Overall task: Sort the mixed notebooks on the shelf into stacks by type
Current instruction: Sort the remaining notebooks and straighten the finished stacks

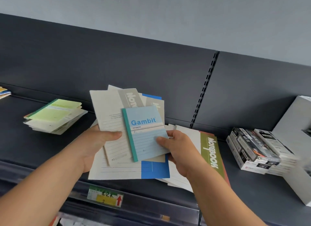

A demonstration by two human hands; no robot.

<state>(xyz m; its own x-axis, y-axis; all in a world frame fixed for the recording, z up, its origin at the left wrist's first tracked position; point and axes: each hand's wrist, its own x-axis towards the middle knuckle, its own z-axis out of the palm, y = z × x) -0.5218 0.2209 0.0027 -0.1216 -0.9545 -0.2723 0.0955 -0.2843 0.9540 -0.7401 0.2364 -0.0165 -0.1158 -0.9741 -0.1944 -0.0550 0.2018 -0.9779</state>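
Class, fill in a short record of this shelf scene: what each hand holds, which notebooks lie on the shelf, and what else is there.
Left hand: grips a fan of beige notebooks
Right hand: pinches the blue Gambit notebook, in front of the fan
Shelf, left: stack topped by a green notebook
Shelf, right: olive-banded notebook lying flat; black-and-white boxes
Shelf edge: price label

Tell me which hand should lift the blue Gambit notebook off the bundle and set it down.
Right. The right hand pinches the Gambit notebook at its lower corner, thumb on the cover, while the left hand grips the fanned bundle beneath and is likely needed to steady it.
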